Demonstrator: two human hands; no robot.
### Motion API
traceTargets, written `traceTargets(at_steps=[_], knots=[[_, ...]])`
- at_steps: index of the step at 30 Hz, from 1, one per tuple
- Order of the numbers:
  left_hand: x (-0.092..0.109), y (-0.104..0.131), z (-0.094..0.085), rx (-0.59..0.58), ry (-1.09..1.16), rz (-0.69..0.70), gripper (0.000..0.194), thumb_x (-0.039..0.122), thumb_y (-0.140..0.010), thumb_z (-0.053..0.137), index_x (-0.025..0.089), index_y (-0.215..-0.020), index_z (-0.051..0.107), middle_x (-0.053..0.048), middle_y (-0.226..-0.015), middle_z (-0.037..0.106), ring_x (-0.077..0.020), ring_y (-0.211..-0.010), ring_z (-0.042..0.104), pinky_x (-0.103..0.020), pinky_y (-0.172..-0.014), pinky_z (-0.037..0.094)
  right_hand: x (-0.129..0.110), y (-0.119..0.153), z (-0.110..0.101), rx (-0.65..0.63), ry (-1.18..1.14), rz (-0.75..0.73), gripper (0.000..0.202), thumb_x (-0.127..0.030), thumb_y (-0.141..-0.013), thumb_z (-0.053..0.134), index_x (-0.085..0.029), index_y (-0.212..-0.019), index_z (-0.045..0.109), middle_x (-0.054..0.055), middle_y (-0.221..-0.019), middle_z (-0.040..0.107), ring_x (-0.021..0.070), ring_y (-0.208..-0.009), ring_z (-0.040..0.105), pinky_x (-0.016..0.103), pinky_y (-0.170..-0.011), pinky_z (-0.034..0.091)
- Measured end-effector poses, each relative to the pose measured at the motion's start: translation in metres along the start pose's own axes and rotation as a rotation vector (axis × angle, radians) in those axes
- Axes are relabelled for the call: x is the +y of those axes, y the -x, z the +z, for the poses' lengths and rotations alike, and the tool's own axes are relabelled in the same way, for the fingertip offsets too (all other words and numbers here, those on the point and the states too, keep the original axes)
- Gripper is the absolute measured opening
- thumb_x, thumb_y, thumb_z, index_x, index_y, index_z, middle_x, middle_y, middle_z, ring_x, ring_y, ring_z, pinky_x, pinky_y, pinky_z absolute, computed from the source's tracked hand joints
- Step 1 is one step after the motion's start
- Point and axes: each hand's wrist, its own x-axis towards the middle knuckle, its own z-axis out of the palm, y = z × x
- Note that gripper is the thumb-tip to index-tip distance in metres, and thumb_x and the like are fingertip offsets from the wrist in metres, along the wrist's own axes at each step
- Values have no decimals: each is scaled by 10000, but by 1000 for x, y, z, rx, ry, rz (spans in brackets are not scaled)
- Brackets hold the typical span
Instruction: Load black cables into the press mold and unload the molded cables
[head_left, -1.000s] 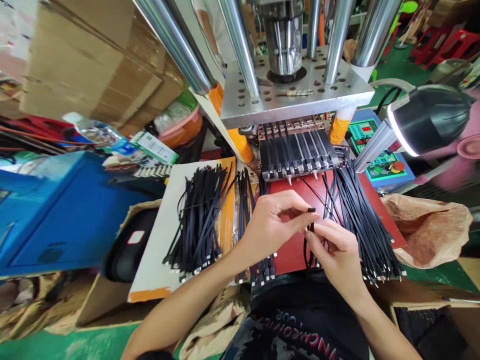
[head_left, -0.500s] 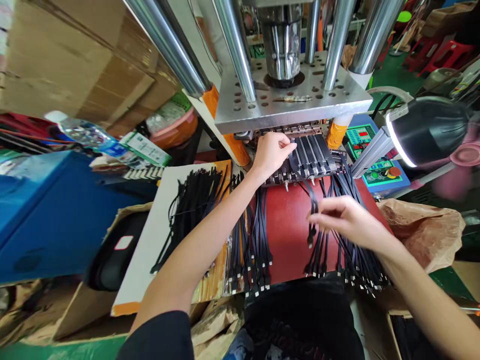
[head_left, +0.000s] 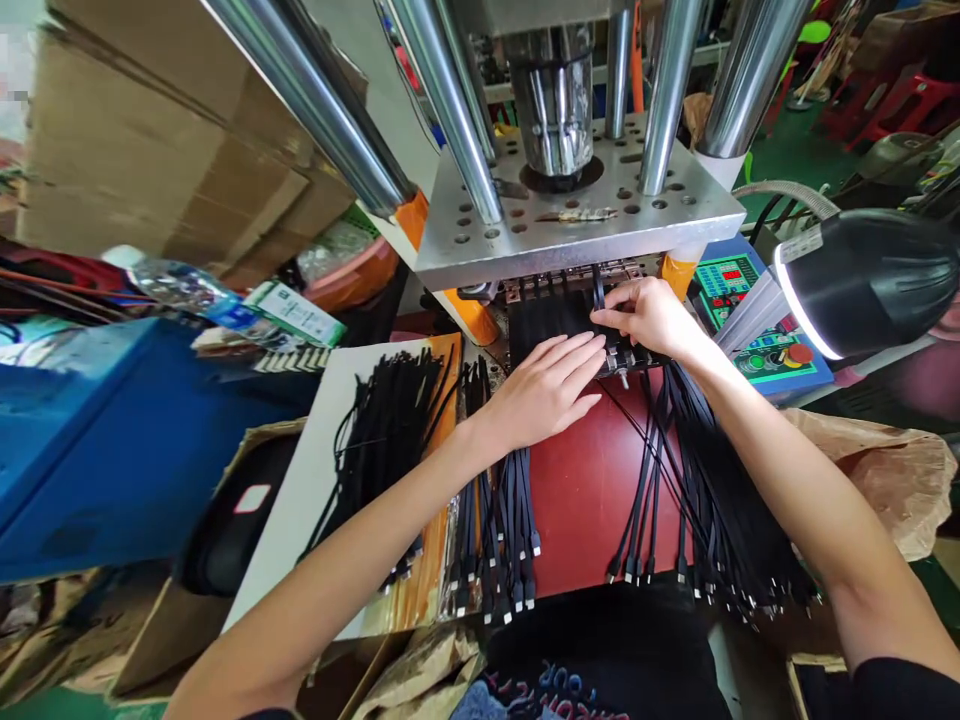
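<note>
My left hand [head_left: 551,390] lies flat with its fingers stretched out, over the front edge of a metal mould [head_left: 624,355] under the press. Black cables cover much of the mould's top, and the fingers hide part of it. Just to the right, my right hand [head_left: 649,315] pinches a flat black cable [head_left: 598,288] between thumb and fingers, its end rising toward the back of the mould. Below my right forearm a thick bunch of black cables [head_left: 720,490] fans over the red tabletop [head_left: 577,510]. Another bunch of cables [head_left: 517,500] hangs below my left hand.
The press plate [head_left: 577,240] sits close above both hands, between steel columns [head_left: 442,110]. A lit black lamp [head_left: 870,280] and a blue control box [head_left: 780,340] stand at right. More bundled cables [head_left: 386,430] lie on a white board [head_left: 300,510] at left.
My left hand has come down from the mould's cables and flattened over its front edge. My right hand has moved up from the hanging cables to the mould and pinches a cable there.
</note>
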Motion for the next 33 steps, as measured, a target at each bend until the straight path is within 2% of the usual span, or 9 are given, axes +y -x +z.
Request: traceTargets(at_steps=[4,9,13,16,19,22,27,30,33], knots=[[7,-7,3,-14,-102,-62,468,310,-1062,562,91,-1475,580,-210,-1574,572,-329,-1513,495,-541,-1267,384,3,7,-3,-10,-84,-26,381,-519,-887,764,-165,-758,703,-29,-591,580,87,-467,474,241,-459,344],[24,-10,11,-4,-177,-139,577,432,-1064,546,78,-1521,543,-230,-1592,538,-358,-1524,462,-551,-1292,325,8,5,-3,-27,-153,-1,421,-560,-840,800,-155,-790,694,18,-696,667,101,-512,518,236,-449,375],[39,-14,17,-2,-245,-222,581,423,-1072,524,65,-1530,536,-269,-1600,510,-383,-1524,455,-564,-1279,331,8,5,0,115,8,13,347,-483,-892,773,-142,-838,736,17,-657,668,117,-498,534,256,-497,410],[48,-17,16,-29,-265,-269,589,409,-1067,532,65,-1545,518,-290,-1628,466,-401,-1548,421,-581,-1266,339,2,24,-2,215,200,-82,272,-305,-979,657,-124,-1137,783,94,-924,740,187,-738,652,306,-692,523],[49,-21,13,-63,-241,-289,633,460,-1060,531,64,-1553,509,-290,-1658,422,-406,-1571,384,-585,-1271,329,-5,49,-4,147,502,-175,399,-115,-985,490,-130,-1253,785,150,-1073,680,248,-955,658,361,-874,538],[38,-31,7,-84,-209,-314,684,491,-1061,497,26,-1563,481,-284,-1672,402,-400,-1580,365,-585,-1280,315,-13,53,-1,26,757,-111,469,-100,-1001,422,-146,-1314,768,164,-1058,644,281,-966,658,390,-873,533],[-3,-59,0,-172,-177,-396,590,266,-1074,345,-23,-1582,422,-253,-1682,403,-350,-1583,375,-587,-1277,324,-22,10,7,-52,957,74,496,-203,-1071,369,-233,-1487,637,192,-1233,647,318,-1042,695,386,-830,535],[-26,-77,3,-169,-167,-426,585,246,-1061,355,-44,-1563,437,-274,-1677,398,-360,-1582,373,-607,-1292,280,-21,-16,9,-56,980,96,503,-215,-1086,335,-200,-1527,577,232,-1386,616,345,-1151,679,406,-883,539],[-44,-96,8,-101,-180,-445,519,222,-1045,371,-54,-1437,571,-306,-1558,543,-383,-1485,505,-594,-1271,316,-17,-40,8,-54,961,100,478,-176,-1084,316,-126,-1453,616,246,-1389,650,347,-1211,656,427,-965,520]])
